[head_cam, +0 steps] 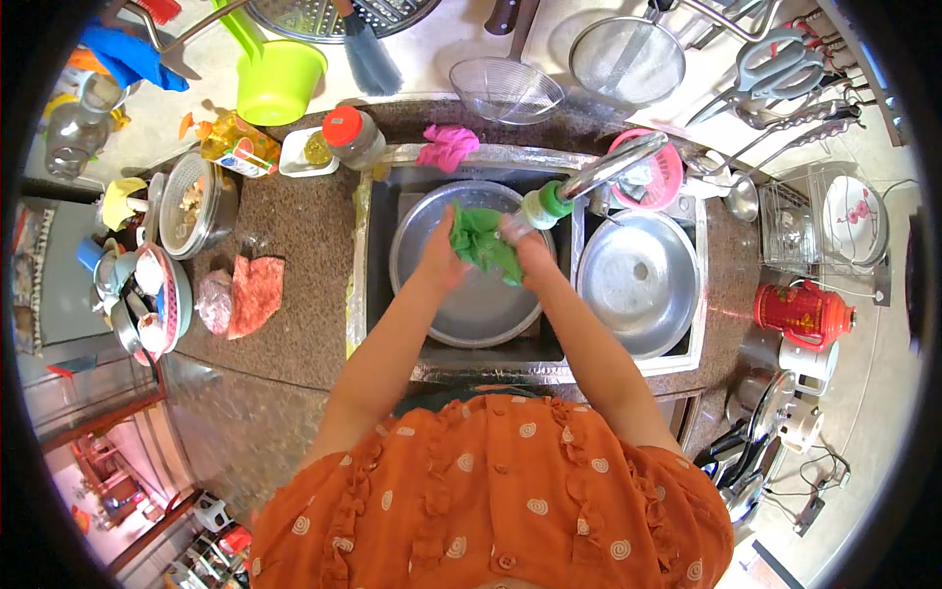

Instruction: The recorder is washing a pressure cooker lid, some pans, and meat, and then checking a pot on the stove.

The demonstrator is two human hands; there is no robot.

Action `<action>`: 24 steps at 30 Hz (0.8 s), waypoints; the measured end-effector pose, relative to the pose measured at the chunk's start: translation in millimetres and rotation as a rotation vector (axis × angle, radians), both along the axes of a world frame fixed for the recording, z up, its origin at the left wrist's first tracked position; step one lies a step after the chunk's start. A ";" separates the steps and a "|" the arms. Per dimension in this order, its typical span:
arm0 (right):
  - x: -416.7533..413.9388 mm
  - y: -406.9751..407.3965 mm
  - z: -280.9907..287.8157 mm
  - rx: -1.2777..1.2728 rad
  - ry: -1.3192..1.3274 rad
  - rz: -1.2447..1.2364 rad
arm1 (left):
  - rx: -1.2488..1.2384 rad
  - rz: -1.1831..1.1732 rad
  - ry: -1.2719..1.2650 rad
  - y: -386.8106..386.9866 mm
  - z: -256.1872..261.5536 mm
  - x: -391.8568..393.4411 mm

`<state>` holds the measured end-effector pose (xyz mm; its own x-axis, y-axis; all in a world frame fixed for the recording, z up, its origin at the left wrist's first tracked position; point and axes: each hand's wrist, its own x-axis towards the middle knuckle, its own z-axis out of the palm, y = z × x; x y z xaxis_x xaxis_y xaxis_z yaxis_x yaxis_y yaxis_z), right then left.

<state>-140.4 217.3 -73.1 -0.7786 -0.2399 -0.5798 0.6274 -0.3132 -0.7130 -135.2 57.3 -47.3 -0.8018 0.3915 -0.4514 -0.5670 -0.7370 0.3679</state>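
Note:
Both my hands grip a crumpled green cloth [482, 237] above a wide metal basin [486, 316] in the left bowl of the sink. My left hand [441, 254] has the cloth's left side. My right hand [531, 250] is at its right side, below the green-collared spout of the faucet [614, 166]; its fingertips are blurred, perhaps by water. A second, smaller metal basin [639, 283] sits in the right bowl. A pink cloth [447, 147] lies bunched on the sink's back rim.
Left on the granite counter [294, 221] are a red cloth [256, 297], a soap bottle [239, 147], a red-lidded jar [355, 138] and a bowl of dishes [173, 302]. Rightward stand a pink basket [651, 177], a red thermos [802, 315] and a dish rack [791, 221]. Strainers [508, 88] hang behind.

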 end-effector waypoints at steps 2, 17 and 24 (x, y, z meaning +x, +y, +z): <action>15.4 -23.4 5.7 0.244 0.252 0.072 | -0.163 0.044 -0.227 -2.1 -6.3 3.6; 32.6 -68.8 50.1 0.922 0.868 0.506 | 0.513 -0.227 0.235 -46.5 -130.0 11.6; -22.8 -8.8 -0.6 0.561 0.806 0.129 | -0.315 -0.067 -0.178 5.9 27.0 6.8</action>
